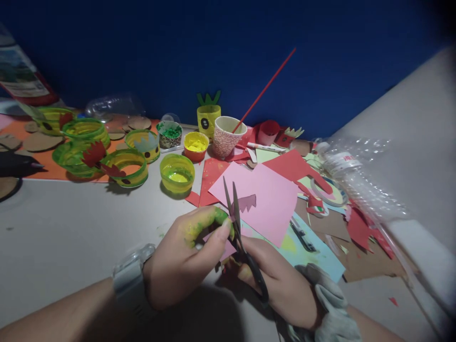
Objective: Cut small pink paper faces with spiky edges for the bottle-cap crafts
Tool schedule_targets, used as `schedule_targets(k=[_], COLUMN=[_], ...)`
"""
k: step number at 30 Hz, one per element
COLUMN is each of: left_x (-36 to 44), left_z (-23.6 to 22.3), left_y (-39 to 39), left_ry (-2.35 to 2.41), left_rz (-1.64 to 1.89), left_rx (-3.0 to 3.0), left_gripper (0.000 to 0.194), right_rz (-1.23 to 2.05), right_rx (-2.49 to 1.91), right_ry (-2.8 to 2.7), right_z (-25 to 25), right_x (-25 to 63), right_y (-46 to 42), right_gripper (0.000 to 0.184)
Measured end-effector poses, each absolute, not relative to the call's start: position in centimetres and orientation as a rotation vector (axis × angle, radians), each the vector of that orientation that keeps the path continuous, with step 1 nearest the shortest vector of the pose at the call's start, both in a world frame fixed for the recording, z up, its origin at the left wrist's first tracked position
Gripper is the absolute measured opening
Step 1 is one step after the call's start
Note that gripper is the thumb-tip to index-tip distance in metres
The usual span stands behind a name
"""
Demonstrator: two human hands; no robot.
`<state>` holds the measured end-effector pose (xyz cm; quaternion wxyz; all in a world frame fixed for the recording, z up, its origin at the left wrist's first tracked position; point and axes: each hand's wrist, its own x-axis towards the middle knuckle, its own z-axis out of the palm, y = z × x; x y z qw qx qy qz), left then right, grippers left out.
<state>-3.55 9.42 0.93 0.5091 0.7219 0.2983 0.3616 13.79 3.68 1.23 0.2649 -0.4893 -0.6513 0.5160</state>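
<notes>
My left hand (199, 247), its fingers smeared with green and yellow paint, pinches a small piece of pink paper (228, 251). In my right hand (272, 275) is a pair of black-handled scissors (238, 228), blades pointing away from me and slightly apart. The blades cross just beside my left fingertips, close to the paper. Beyond them a larger pink sheet (267, 190) lies on the table, and a mauve strip with a zigzag edge (248, 203) shows on it. My right fingers are partly hidden behind the scissors.
Yellow-green painted rings (130, 166) stand at the left on orange paper (46, 173). Paint cups (195, 146), a patterned cup (228, 137) with a red stick (265, 90), and a pineapple-like cup (208, 118) stand behind. Paper scraps, a craft knife (302, 233) and bubble wrap (370, 185) fill the right.
</notes>
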Motion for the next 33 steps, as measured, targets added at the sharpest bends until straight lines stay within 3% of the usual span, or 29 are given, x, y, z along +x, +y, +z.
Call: schedule_targets(k=[33], left_x=[-3.95], left_z=[0.60], left_y=[9.15], left_ry=[0.704], left_rz=[0.908], left_rx=[1.665], left_gripper=[0.018], right_rz=[1.409], right_rx=[-1.377], right_ry=[-1.767], right_z=[1.60], right_x=[13.64], right_y=[3.84], right_gripper=[0.047])
